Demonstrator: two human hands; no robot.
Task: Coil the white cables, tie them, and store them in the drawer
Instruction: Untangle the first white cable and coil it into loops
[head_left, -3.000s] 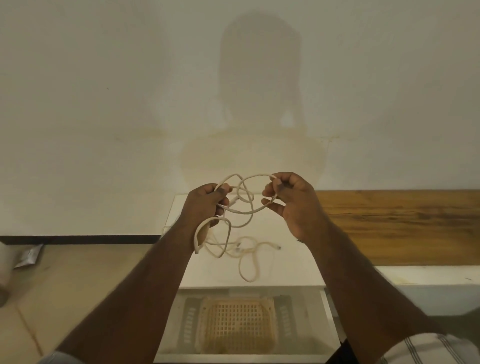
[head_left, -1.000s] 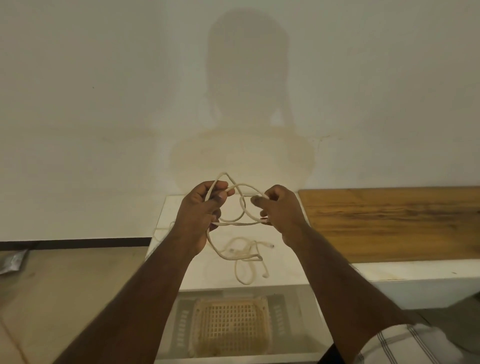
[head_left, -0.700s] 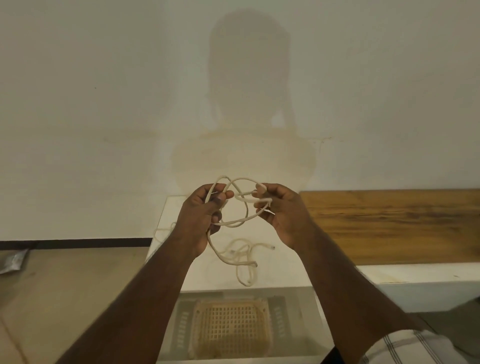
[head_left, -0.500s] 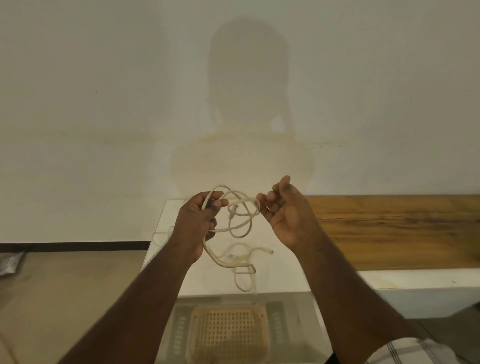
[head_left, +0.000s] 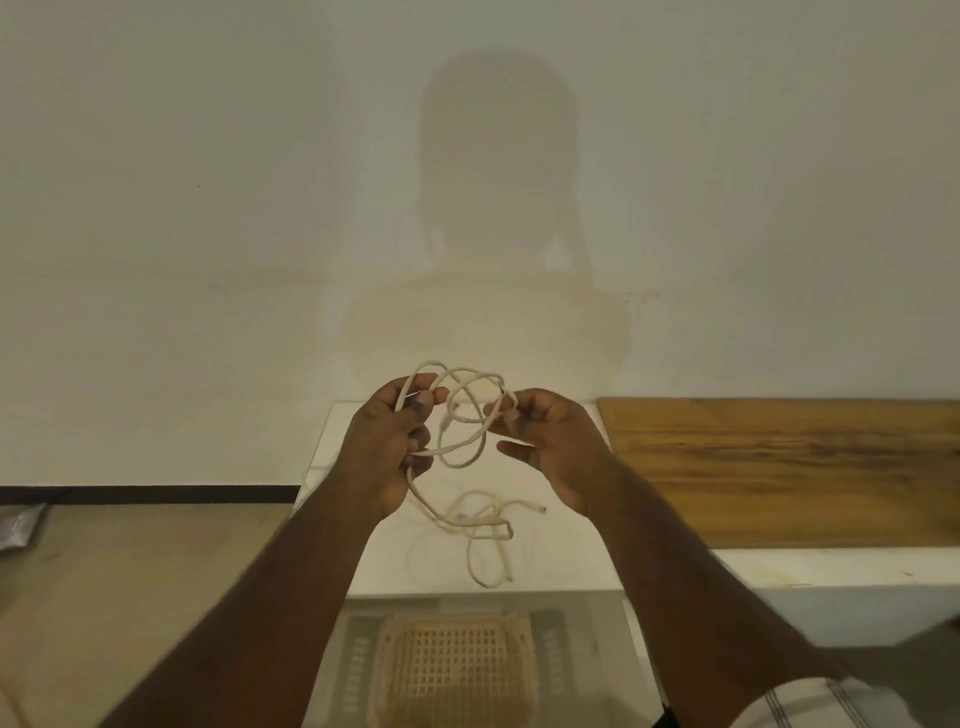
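A white cable (head_left: 464, 451) hangs in loose loops between both hands, held up above a white cabinet top (head_left: 566, 561). My left hand (head_left: 388, 452) grips several loops in its closed fingers. My right hand (head_left: 550, 441) pinches a strand of the same cable at its fingertips. The rest of the cable trails down from my left hand and lies in a tangle (head_left: 480, 525) on the cabinet top. Below, the open drawer (head_left: 636, 644) holds a beige perforated basket (head_left: 457, 670).
A wooden board (head_left: 779, 467) lies to the right of the cabinet on a white ledge. A pale wall stands close behind. The tan floor (head_left: 130, 561) lies to the left, with a silvery packet (head_left: 18, 525) at the far left edge.
My right hand let go of the loops half a second ago and has closed on a strand again. The loops between the hands have shifted; the tail on the cabinet has barely moved.
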